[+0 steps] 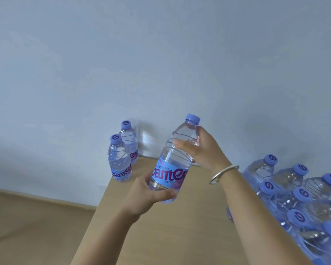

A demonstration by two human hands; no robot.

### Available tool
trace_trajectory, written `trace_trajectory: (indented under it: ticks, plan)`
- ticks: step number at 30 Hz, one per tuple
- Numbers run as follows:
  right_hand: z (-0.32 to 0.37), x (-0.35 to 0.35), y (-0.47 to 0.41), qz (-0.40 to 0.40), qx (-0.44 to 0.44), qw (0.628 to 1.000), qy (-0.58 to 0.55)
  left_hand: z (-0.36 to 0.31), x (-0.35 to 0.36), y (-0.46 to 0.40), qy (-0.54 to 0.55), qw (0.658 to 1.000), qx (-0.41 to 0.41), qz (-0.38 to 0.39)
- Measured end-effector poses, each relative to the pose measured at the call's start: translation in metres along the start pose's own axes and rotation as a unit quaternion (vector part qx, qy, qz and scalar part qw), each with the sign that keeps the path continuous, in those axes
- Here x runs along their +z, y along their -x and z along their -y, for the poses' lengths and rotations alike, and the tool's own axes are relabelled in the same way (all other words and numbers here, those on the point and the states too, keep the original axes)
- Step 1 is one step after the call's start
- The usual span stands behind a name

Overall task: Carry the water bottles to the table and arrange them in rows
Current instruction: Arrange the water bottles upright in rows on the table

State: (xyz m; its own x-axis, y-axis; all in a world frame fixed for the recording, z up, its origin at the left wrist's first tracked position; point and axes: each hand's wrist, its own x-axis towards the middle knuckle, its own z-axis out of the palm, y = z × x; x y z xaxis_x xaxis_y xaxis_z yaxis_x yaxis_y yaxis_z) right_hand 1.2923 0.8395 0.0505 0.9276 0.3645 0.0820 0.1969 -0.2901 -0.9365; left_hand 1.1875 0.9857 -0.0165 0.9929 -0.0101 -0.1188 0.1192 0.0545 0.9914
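In the head view, your left hand (151, 190) gripped the bottle (175, 159) at its base and your right hand (201, 148) near its neck, above the table (180, 236). Two bottles (122, 153) stood in a row by the wall; the pack (298, 203) on the right remained to arrange.

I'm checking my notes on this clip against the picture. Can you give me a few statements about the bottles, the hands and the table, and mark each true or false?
1. Both hands hold one bottle above the table. True: the left hand grips its base, the right hand its shoulder.
2. Four bottles already stand at the table's far corner. False: only two standing bottles are there.
3. The held bottle's cap is off. False: its blue cap is on.
4. A shrink-wrapped pack of bottles lies at the right. True.
5. A bracelet is on the left wrist. False: on the right wrist.
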Motion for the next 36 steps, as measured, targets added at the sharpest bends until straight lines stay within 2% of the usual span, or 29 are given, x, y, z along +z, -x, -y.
trace_trajectory:
  ticks: [5, 7, 9, 11, 14, 23, 36]
  plan:
    - [0.001, 0.02, 0.002, -0.001, 0.0, 1.0, 0.002, 0.012, -0.019, 0.006, -0.033, 0.999, -0.01, -0.015]
    - [-0.001, 0.033, 0.004, 0.016, -0.004, 1.0, 0.004, 0.022, -0.032, 0.009, -0.103, 0.994, -0.004, -0.021]
    - [-0.005, 0.052, 0.008, 0.045, -0.001, 0.998, 0.035, 0.037, -0.045, 0.012, -0.183, 0.982, 0.007, -0.053]
    - [-0.009, 0.075, 0.014, 0.064, -0.002, 0.996, 0.069, 0.057, -0.057, 0.02, -0.219, 0.969, -0.021, -0.107]
    - [-0.018, 0.107, 0.018, 0.072, -0.012, 0.993, 0.094, 0.086, -0.073, 0.03, -0.224, 0.956, -0.058, -0.177]
    - [-0.028, 0.178, 0.011, 0.103, -0.018, 0.979, 0.175, 0.115, -0.103, 0.036, -0.154, 0.958, -0.069, -0.232]
    - [-0.05, 0.209, -0.013, 0.067, 0.005, 0.977, 0.203, 0.139, -0.137, -0.009, -0.199, 0.953, -0.088, -0.212]
